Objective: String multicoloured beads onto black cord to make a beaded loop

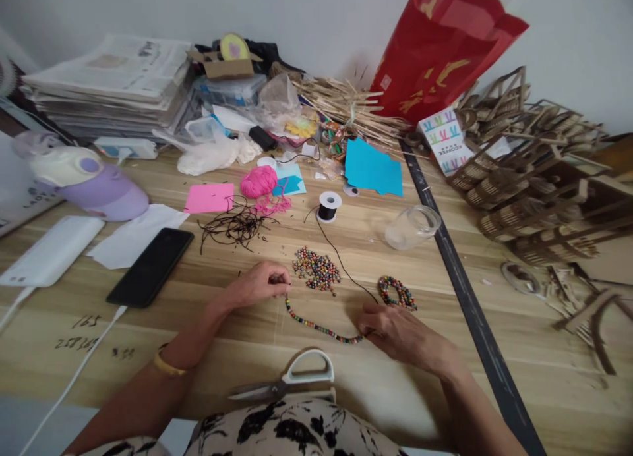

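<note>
A string of small multicoloured beads point(321, 329) sags between my two hands, low over the wooden table. My left hand point(262, 283) pinches the black cord at its left end. At the other end, my right hand point(390, 327) has its fingers closed round the cord and the last beads. From there the black cord runs back to a white spool point(328, 207). Loose beads point(316, 269) lie in a pile between the hands, farther back. Just behind my right hand rests a coiled finished-looking bead strand point(397, 292).
White-handled scissors point(297, 377) lie close to my body. A clear jar point(413, 227) lies on its side at right. Tangled black cord pieces point(235, 222), pink yarn point(258, 182) and a phone point(151, 267) are at left. Wooden models point(534, 186) crowd the right side.
</note>
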A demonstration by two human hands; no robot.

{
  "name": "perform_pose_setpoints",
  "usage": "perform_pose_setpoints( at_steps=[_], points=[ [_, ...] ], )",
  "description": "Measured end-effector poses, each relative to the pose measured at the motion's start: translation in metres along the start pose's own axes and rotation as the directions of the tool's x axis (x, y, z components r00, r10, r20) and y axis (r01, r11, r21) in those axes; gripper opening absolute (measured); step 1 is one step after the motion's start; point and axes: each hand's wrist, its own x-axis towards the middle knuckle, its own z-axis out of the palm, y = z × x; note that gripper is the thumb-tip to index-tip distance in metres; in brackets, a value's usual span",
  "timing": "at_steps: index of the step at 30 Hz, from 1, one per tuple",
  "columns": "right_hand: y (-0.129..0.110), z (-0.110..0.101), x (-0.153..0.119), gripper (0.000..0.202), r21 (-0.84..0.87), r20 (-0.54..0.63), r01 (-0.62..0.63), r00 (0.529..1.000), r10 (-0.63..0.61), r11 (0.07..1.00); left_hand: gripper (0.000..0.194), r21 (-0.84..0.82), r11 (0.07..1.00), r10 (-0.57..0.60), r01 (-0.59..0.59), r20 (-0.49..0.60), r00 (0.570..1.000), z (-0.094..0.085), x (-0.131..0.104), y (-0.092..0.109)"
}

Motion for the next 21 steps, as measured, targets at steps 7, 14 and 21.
perform_pose_setpoints(
  at_steps=[7, 14, 21],
  points=[
    [-0.0001, 0.0096, 0.0026, 0.019, -0.015, -0.073, 0.055, 0.996, -0.056, 0.998, 0.018, -0.062, 0.998, 0.01, -0.009, 0.018, 1.0, 0.0001, 0.0008, -0.007],
    [-0.0053, 0.009, 0.0072, 0.016, 0.129, -0.105, 0.05, 0.994, -0.036, 0.99, 0.017, -0.113, 0.994, -0.005, 0.007, 0.017, 1.0, -0.0008, -0.0003, -0.0016],
    [-0.0009, 0.012, 0.0103, 0.016, 0.082, -0.077, 0.006, 0.997, 0.001, 0.997, 0.019, -0.14, 0.99, -0.015, 0.015, 0.002, 1.0, -0.0014, -0.0002, -0.0033]
  ],
)
